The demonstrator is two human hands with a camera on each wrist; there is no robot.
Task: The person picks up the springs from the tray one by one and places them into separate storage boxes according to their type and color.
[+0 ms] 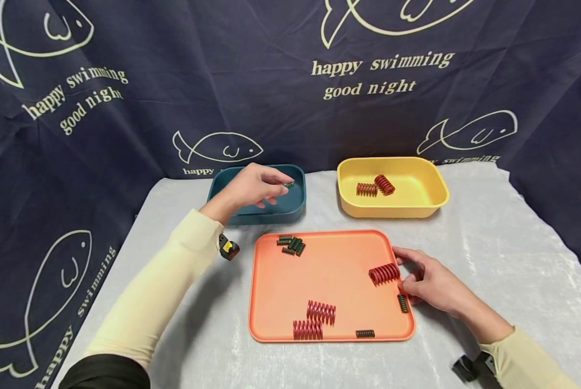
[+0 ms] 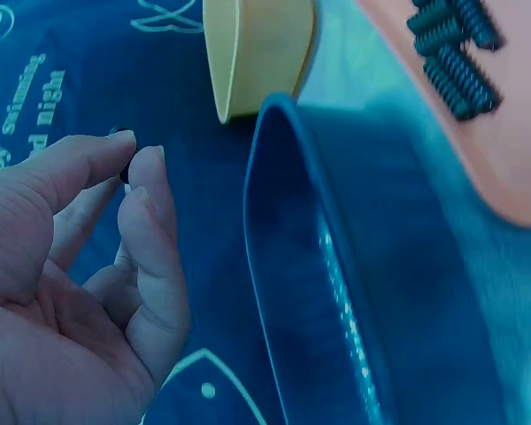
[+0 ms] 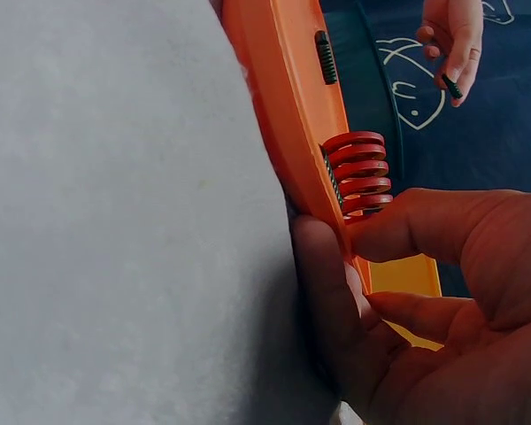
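Above the blue bin, my left hand pinches a small dark green spring between thumb and fingertips. In the left wrist view only a dark bit of it shows. My right hand grips the right rim of the orange tray, with the thumb at the rim and other fingers at the outer wall. Right by those fingers lies a thick red spring, and a dark green spring leans along the rim below it. Several small green springs cluster at the tray's far left corner.
Two red springs and a small dark spring lie along the tray's near side. At the back right stands a yellow bin holding red springs. A dark fish-print cloth hangs behind the bins.
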